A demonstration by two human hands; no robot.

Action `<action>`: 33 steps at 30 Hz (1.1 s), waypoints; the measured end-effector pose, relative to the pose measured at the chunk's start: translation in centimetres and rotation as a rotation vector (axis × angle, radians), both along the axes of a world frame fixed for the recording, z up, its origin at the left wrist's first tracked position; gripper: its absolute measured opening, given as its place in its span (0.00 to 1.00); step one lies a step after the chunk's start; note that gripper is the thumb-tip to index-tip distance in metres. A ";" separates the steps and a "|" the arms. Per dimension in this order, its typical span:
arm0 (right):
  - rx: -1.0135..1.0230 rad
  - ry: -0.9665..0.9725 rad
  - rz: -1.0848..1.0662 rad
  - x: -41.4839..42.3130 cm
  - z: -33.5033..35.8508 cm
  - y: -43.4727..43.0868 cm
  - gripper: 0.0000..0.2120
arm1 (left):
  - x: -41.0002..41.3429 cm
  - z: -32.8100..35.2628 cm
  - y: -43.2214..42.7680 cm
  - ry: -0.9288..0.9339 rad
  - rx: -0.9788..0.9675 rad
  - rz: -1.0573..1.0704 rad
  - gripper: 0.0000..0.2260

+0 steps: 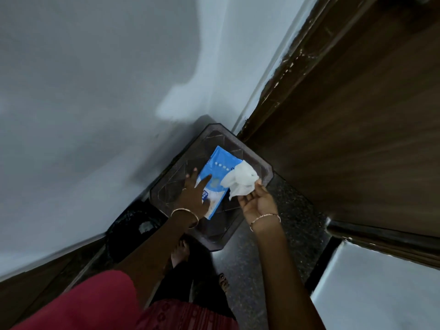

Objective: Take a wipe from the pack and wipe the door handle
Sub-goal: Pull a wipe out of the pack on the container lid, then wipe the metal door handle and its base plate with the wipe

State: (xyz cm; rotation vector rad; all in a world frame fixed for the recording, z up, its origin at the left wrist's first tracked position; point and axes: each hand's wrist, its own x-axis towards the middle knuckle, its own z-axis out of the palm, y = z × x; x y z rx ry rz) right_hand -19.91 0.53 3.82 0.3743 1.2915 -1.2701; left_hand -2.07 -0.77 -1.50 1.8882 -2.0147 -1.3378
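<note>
The pack (215,179) has its print partly hidden under the left hand (194,197), straight fingers pressing it onto a dark stool (238,144). Beside it the right hand (256,203) pinches the crumpled wipe (241,182), which overlaps the pack's edge.

A dark brown plastic stool (250,153) stands in the corner below me, with a criss-cross pattern on its top. Just beside it, on the left, is a black bin (123,234) with something white inside. The grey wall (95,91) goes up behind them. A brown wooden door (357,115) is on the right. The floor (292,210) is dark with tiny specks. I can see my feet (181,250) and my red dress (95,303).
</note>
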 end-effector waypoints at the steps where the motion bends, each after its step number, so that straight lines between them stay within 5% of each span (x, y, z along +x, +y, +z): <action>1: -0.023 -0.021 0.002 -0.2 1.1 0.1 0.10 | -0.6 1.3 0.0 0.142 -0.047 0.129 0.27; 4: -0.094 -0.094 0.028 -0.8 4.4 0.5 0.11 | -3.0 7.4 -0.2 0.612 0.170 0.566 0.08; 6: -0.132 -0.132 0.071 -1.3 6.2 0.5 0.12 | -4.3 10.8 -0.4 0.793 0.393 0.660 0.08; 14: -0.336 -0.160 0.319 -7.8 14.2 1.8 0.29 | -10.9 19.4 1.6 0.855 0.165 0.588 0.06; 19: -0.401 0.053 0.509 -13.5 17.9 3.3 0.21 | -16.5 23.8 3.9 0.954 0.176 0.778 0.08; 27: -0.380 0.302 0.526 -21.4 22.9 4.9 0.11 | -23.5 28.6 5.2 0.864 0.120 0.628 0.28; 31: -0.405 0.439 0.449 -24.1 25.1 5.2 0.07 | -27.0 29.3 5.4 0.367 -0.511 0.676 0.19; 33: -0.419 0.504 0.431 -25.1 25.9 5.3 0.08 | -28.5 30.1 5.8 0.310 -0.691 0.649 0.14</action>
